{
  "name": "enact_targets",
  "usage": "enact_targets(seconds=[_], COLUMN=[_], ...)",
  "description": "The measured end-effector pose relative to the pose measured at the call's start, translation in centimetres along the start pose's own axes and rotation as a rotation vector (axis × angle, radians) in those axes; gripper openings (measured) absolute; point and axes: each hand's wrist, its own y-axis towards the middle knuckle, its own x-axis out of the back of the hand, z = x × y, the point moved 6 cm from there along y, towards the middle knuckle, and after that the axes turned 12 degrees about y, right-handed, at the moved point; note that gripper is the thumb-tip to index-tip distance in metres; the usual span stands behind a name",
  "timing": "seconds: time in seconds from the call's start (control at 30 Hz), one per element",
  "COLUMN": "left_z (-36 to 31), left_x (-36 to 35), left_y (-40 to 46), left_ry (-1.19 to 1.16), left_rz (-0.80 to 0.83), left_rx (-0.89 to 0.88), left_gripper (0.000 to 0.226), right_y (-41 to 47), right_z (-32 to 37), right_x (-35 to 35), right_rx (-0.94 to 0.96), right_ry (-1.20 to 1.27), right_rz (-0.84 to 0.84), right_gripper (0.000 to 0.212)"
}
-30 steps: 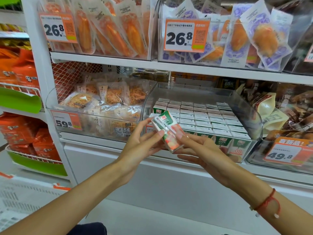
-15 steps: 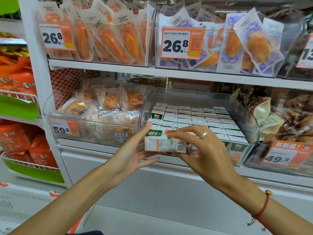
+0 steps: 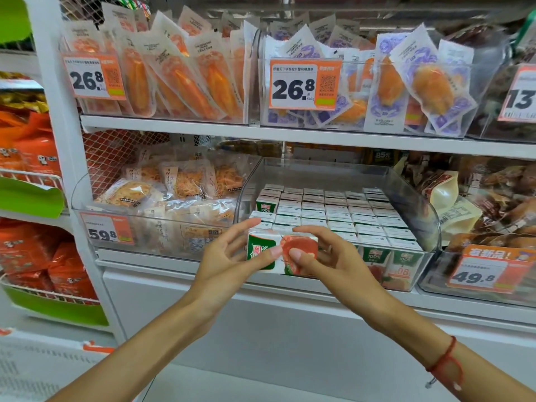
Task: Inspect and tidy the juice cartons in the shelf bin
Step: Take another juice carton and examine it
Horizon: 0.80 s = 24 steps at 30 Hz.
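Carton point(image 3: 280, 253), white with a green label and a red fruit picture, is held on its side between both hands just in front of the near left corner of the clear bin point(image 3: 417, 198), at about the height of its front wall. The left hand point(image 3: 229, 259) cups the carton's left end: its thumb lies across the green label on the near face, and its other fingers point(image 3: 246, 227) reach up over the top edge, slightly spread. The right hand point(image 3: 324, 256) pinches the carton's right part, thumb on the fruit picture and index finger curled over the top; its remaining fingers are curled behind the carton. The two thumbs nearly meet on the near face. A red cord point(image 3: 443, 364) circles the right wrist.

Inside the bin, more cartons point(image 3: 333, 213) stand upright in tight rows, white tops showing; the near row shows green "100%" labels through the front wall. One carton at the far left sits higher than its neighbours.

Left of the bin, another clear bin holds snack bags point(image 3: 179, 187) behind a price tag point(image 3: 106, 229) reading 59.8. To the right, a tag point(image 3: 487, 269) reads 49.8 in front of brown pouches. On the shelf point(image 3: 261, 132) above, orange vacuum packs point(image 3: 185, 79) lean in bins with 26.8 tags.
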Motion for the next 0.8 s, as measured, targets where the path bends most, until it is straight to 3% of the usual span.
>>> enact_targets(seconds=[0.17,0.3,0.37,0.47,0.53,0.67,0.8], left_z=[-1.0,-2.2,-3.4,-5.4,-6.4,-6.8,-5.5], left_x=[-0.9,-0.3,0.1,0.3,0.3,-0.4,-0.2], left_y=[0.5,1.9,3.2,5.5,7.1,9.9,11.3], left_ry=[0.094,0.221,0.342,0.581,0.804,1.292,1.493], left_rz=[0.040,0.049,0.033,0.006,-0.027,-0.028,0.018], left_rx=[-0.059,-0.129,-0.200,-0.344,-0.455,-0.667,-0.668], left_gripper=[0.043,0.036,0.036,0.038,0.038,0.046,0.050], right_y=[1.1,2.2,2.8,3.9,4.3,4.5,4.4], right_z=[0.4,-0.3,-0.8,-1.0,-1.3,-2.8,-3.0], right_x=[1.6,2.3,2.7,4.6,5.2,6.2,6.3], right_rx=[0.041,0.030,0.014,0.141,0.234,0.200,0.206], right_ry=[0.067,0.032,-0.153,-0.950,-1.220,-1.265,-1.259], right_rz=[-0.083,-0.046,-0.018,-0.030,-0.013,0.067,0.077], right_gripper=[0.043,0.042,0.048,0.054,0.051,0.049,0.050])
